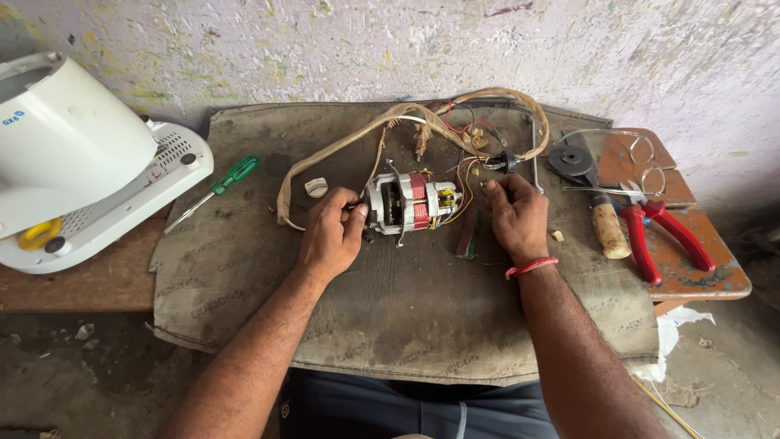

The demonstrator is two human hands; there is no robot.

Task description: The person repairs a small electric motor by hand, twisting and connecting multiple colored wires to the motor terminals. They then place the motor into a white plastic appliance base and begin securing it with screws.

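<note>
Motor (410, 203) on mat (406, 325) at desk (106, 284) centre, left hand (333, 232) gripping its left end, right hand (516, 215) pinching wires (465, 183) at its right, pliers (662, 236) far right, screwdriver (219, 187) left.

the motor (410, 203) at the middle of the surface shows dull bare metal with a band of glossy red winding, and thin plastic-coated wires (465, 183) in yellow and red. a coarse, matt, stained cloth mat (406, 309) covers most of the surface. beige cloth-like cord (341, 150) loops toward the far edge. at the left edge lies a smooth, glossy white plastic housing (73, 146), and beside it a screwdriver (215, 189) with a shiny green plastic handle and metal shaft. at the right edge, pliers (658, 232) have glossy red plastic grips, resting on worn painted wood (699, 276). a rough wooden tool handle (608, 229) lies there too.
</note>
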